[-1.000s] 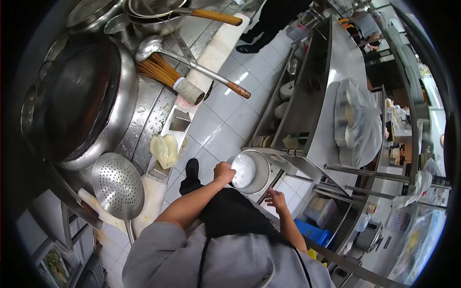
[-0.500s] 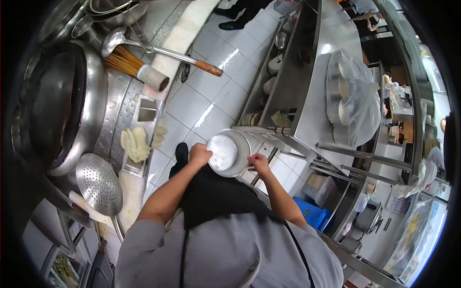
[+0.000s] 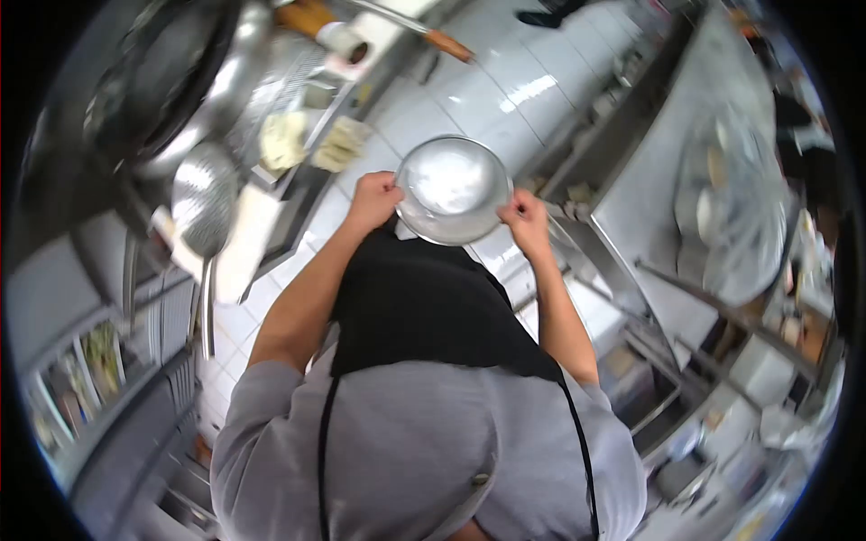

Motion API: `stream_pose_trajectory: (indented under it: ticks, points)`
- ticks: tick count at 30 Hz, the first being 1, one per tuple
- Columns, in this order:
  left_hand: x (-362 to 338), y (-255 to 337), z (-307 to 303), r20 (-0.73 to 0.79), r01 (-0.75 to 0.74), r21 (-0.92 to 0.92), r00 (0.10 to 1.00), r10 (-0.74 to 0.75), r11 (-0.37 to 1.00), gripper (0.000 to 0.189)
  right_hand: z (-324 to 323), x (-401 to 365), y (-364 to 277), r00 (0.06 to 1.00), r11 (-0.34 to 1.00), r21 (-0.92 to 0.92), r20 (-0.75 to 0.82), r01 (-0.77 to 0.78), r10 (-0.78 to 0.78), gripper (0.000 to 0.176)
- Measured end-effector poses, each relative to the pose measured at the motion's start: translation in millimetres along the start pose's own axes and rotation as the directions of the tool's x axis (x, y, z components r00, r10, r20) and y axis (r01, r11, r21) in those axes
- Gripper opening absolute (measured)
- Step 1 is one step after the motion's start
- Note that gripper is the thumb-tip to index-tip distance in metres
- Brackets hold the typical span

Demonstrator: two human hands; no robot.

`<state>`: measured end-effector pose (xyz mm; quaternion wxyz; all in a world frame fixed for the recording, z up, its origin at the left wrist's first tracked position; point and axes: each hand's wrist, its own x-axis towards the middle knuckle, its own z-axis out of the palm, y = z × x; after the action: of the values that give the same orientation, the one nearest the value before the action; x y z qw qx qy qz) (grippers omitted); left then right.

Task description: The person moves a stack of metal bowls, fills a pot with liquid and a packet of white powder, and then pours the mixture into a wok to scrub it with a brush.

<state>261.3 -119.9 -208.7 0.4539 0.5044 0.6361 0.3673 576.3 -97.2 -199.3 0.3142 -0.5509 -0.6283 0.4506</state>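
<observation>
I hold a round steel pot point(image 3: 452, 187) in front of my black apron, over the white tiled floor. My left hand point(image 3: 375, 197) grips its left rim and my right hand point(image 3: 522, 219) grips its right rim. The pot's inside looks pale and shiny; the picture is blurred, so I cannot tell what is in it.
A wok station point(image 3: 171, 81) runs along the left, with a perforated skimmer point(image 3: 204, 194), a cloth point(image 3: 285, 140) and a bamboo brush point(image 3: 329, 27). To the right stands a steel counter point(image 3: 649, 180) bearing bowls under plastic point(image 3: 735, 212). Another person's shoe point(image 3: 541, 16) shows far up the floor.
My right hand has come onto the pot's rim, so both hands hold it now. The pot has risen toward the middle of the view and the camera has swung toward the stove side.
</observation>
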Motion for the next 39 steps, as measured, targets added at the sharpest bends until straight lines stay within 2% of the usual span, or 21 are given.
stream_pose_trajectory:
  ticks: [2,4,5,6,8,9,10,11,13,17,18,20,23,26,27,29,32,35,37,39]
  points:
    - [-14,38,-24,-0.13,-0.073,0.079,0.988,0.083,0.994,0.029,-7,11,-27,0.991,0.996,0.093,0.136,-0.007,-0.005,0.023]
    - [-26,49,-53,-0.179,0.145,0.012,0.974,-0.141,0.989,0.031,2,19,-56,0.968,0.849,0.468,0.17,-0.246,0.186,0.023]
    - [-36,67,-71,-0.22,0.228,0.01,0.95,-0.22,0.974,0.026,6,26,-59,0.956,0.857,0.438,0.228,-0.272,0.186,0.024]
    - [-47,74,-89,-0.239,0.225,-0.043,0.944,-0.229,0.973,0.014,8,34,-60,0.942,0.865,0.404,0.274,-0.296,0.194,0.026]
    - [-70,98,-123,-0.323,0.198,-0.321,0.896,-0.303,0.926,0.007,23,47,-64,0.917,0.898,0.309,0.345,-0.312,0.2,0.027]
    - [-84,100,-145,-0.363,0.129,-0.345,0.895,-0.259,0.93,0.009,36,54,-63,0.897,0.912,0.262,0.396,-0.315,0.196,0.027]
    - [-100,98,-172,-0.408,0.18,-0.272,0.868,-0.283,0.945,0.007,48,56,-65,0.875,0.923,0.213,0.439,-0.322,0.204,0.028]
    - [-113,97,-190,-0.493,0.089,-0.319,0.835,-0.245,0.944,0.006,63,60,-64,0.846,0.929,0.184,0.496,-0.321,0.195,0.03]
    - [-143,110,-230,-0.58,0.112,-0.37,0.748,-0.323,0.922,0.005,95,68,-79,0.783,0.956,0.084,0.596,-0.281,0.178,0.034]
    - [-184,116,-282,-0.742,0.042,-0.378,0.584,-0.33,0.925,0.004,177,104,-92,0.681,0.974,-0.011,0.713,-0.228,0.168,0.059]
    - [-186,105,-289,-0.772,0.016,-0.391,0.539,-0.337,0.92,0.003,198,113,-98,0.686,0.96,-0.018,0.696,-0.278,0.212,0.063]
    - [-183,80,-306,-0.813,-0.013,-0.415,0.454,-0.364,0.91,0.004,242,124,-105,0.812,0.942,0.048,0.522,-0.332,0.26,0.062]
    - [-167,48,-317,-0.816,-0.07,-0.514,0.348,-0.462,0.855,0.008,278,144,-111,0.806,0.955,0.078,0.559,-0.287,0.197,0.059]
    - [-150,18,-323,-0.811,-0.096,-0.546,0.31,-0.496,0.832,0.009,306,164,-62,0.816,0.98,0.12,0.575,-0.156,0.06,0.04]
    - [-145,13,-323,-0.811,-0.089,-0.548,0.302,-0.502,0.832,0.009,297,162,-59,0.851,0.999,0.032,0.524,0.013,-0.028,0.035]
    - [-138,-2,-326,-0.799,-0.04,-0.56,0.29,-0.527,0.827,0.009,279,150,-59,0.866,0.931,-0.175,0.452,0.321,-0.214,0.031]
    - [-138,-12,-329,-0.78,-0.032,-0.587,0.293,-0.553,0.809,0.008,232,144,-109,0.806,0.761,-0.461,0.576,0.457,-0.136,0.033]
    - [-143,-14,-329,-0.758,-0.001,-0.611,0.288,-0.585,0.791,0.009,207,164,-129,0.652,0.561,-0.489,0.748,0.668,-0.125,0.025]
    - [-147,-9,-324,-0.76,-0.006,-0.616,0.27,-0.592,0.788,0.009,180,196,-139,0.55,0.532,-0.386,0.813,0.753,-0.189,0.02]
    - [-151,2,-315,-0.774,-0.049,-0.61,0.251,-0.581,0.791,0.009,156,234,-183,0.811,0.736,-0.447,0.534,0.509,-0.237,0.019]
